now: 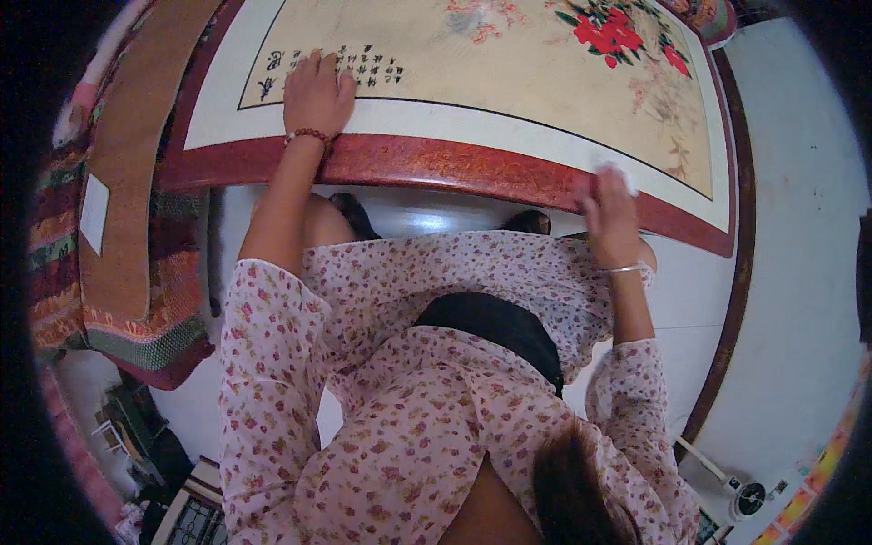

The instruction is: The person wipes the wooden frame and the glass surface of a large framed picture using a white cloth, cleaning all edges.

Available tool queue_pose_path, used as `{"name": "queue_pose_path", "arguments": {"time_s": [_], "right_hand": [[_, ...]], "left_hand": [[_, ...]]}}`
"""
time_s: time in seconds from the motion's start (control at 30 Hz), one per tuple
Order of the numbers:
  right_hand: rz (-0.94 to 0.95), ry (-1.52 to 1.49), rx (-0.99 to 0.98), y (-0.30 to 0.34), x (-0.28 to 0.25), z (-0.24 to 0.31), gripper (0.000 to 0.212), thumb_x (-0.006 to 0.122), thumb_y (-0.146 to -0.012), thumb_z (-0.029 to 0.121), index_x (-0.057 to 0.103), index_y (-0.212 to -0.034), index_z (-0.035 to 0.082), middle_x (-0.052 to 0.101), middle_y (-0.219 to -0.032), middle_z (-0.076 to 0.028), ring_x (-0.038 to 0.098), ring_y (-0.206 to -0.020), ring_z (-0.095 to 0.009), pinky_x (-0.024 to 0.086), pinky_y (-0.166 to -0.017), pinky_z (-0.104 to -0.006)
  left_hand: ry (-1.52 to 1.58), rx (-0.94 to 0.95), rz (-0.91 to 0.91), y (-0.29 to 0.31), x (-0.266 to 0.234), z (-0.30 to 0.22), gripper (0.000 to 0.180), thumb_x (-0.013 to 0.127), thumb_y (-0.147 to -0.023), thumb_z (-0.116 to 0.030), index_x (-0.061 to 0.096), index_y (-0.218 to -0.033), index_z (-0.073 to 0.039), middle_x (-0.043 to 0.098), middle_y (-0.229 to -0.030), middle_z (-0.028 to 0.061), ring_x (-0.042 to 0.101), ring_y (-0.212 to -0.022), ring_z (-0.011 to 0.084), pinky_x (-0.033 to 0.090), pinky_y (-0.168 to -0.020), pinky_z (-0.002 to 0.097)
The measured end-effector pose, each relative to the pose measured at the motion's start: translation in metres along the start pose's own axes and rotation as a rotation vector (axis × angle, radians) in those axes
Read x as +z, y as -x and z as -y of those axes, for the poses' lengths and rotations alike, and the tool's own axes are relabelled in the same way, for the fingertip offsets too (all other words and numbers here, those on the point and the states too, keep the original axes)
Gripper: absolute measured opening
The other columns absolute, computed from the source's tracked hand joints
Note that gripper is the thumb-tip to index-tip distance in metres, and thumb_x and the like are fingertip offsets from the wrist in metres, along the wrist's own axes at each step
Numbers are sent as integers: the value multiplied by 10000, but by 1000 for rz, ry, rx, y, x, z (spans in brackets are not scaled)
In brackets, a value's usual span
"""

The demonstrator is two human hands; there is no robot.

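My left hand (318, 95) lies flat on the table top, with its fingers over the dark handwritten characters and its palm on the white border. A beaded bracelet is on that wrist. Under it is a low table (427, 163) with a carved red-brown rim and a flower picture (454, 77) on its top. At the near right part of the rim is my right hand (613, 213), smeared by motion. A small white thing (621, 175) shows at its fingers, too blurred to name; the fingers look curled around it.
On the left stands a seat with a striped woven cover (159, 336) and a brown mat (127, 163); a white card (94, 213) lies on the mat. A pale wall (799, 182) runs along the right. A white fan-like device (745, 498) sits at the lower right.
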State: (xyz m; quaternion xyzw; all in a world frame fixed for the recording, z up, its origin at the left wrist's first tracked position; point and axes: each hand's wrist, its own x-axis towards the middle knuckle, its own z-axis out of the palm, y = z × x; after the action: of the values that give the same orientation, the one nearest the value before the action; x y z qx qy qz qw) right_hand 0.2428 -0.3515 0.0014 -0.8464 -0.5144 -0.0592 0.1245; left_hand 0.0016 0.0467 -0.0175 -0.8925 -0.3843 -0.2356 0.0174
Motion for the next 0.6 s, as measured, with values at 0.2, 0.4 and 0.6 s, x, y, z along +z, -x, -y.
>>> {"name": "queue_pose_path", "arguments": {"time_s": [0.2,0.4,0.6], "right_hand": [[56,-110,-81,-4,-6,60,575,571,-893,331,442,-1370,37,395,-1434,-231,353,-1340,-388,273,-1113,-468],[46,-286,-360,-36,19,178,629,640,-823,318,447,-1359,53,425,-1397,-175,344,-1340,-365,310,-1099,-483],[105,-164,-262,-1,-3,99,563,565,-884,239,412,-1408,102,387,-1458,-150,340,-1361,-326,279,-1117,-468]], "left_hand": [[-92,-5,-4,-1,-4,0,428,474,-909,-308,557,-1235,-43,504,-1329,217,452,-1252,378,345,-1054,469],[-34,17,-4,-8,7,-1,446,463,-904,-318,556,-1223,-21,506,-1327,211,454,-1246,361,344,-1047,465],[-71,44,-32,1,1,8,429,466,-899,-298,558,-1208,-16,513,-1316,212,464,-1233,367,359,-1036,473]]}}
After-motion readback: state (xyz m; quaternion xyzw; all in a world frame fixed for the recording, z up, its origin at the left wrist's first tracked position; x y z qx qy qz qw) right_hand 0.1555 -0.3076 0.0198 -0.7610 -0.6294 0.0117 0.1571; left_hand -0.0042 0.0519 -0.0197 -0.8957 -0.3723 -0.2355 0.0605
